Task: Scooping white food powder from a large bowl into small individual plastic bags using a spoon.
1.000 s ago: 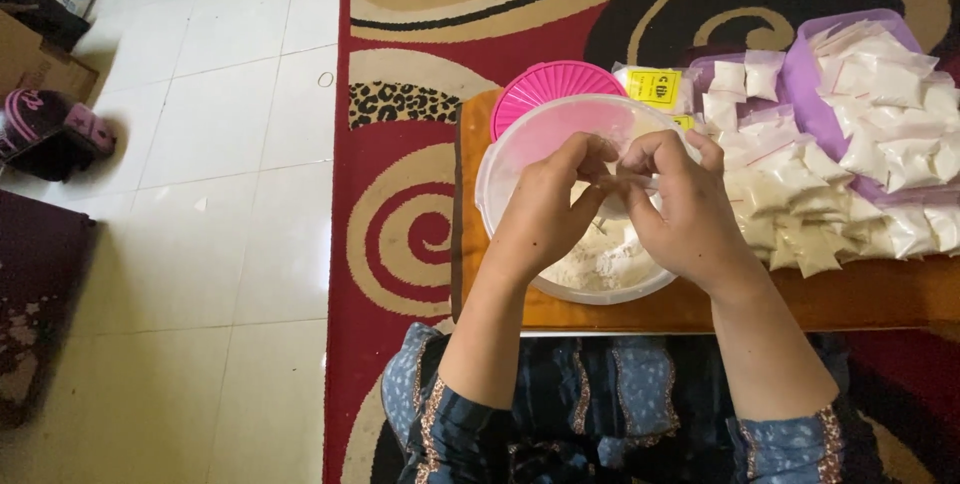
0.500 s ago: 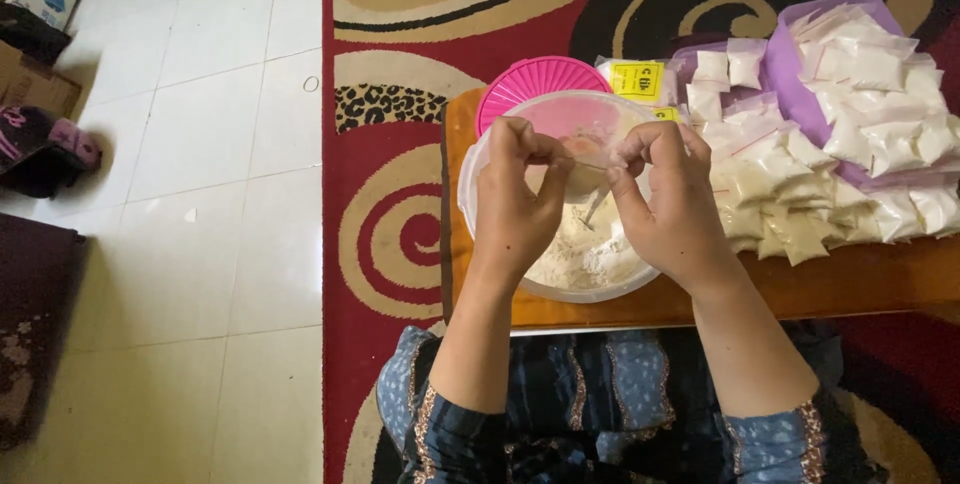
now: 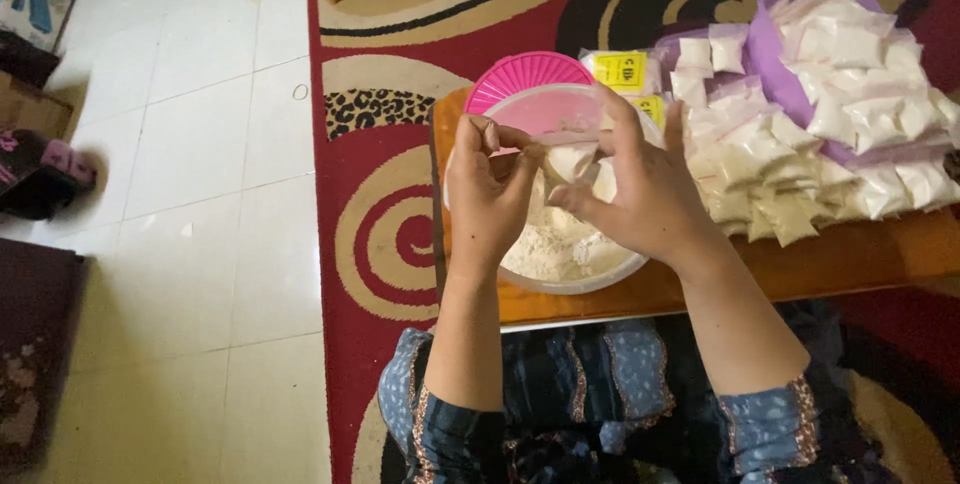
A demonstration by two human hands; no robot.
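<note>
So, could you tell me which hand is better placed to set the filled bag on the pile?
Probably the right hand: it holds the bag and lies nearer the pile; the left hand only pinches its top.

Both forearms are bare below dark blue patterned sleeves [image 3: 760, 424] with paler blue cuffs and beaded trim, over a matching blue garment [image 3: 590, 384].

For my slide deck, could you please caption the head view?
Both hands, left hand and right hand, pinch a small powder-filled bag above a bowl of powder, beside piled filled bags.
</note>
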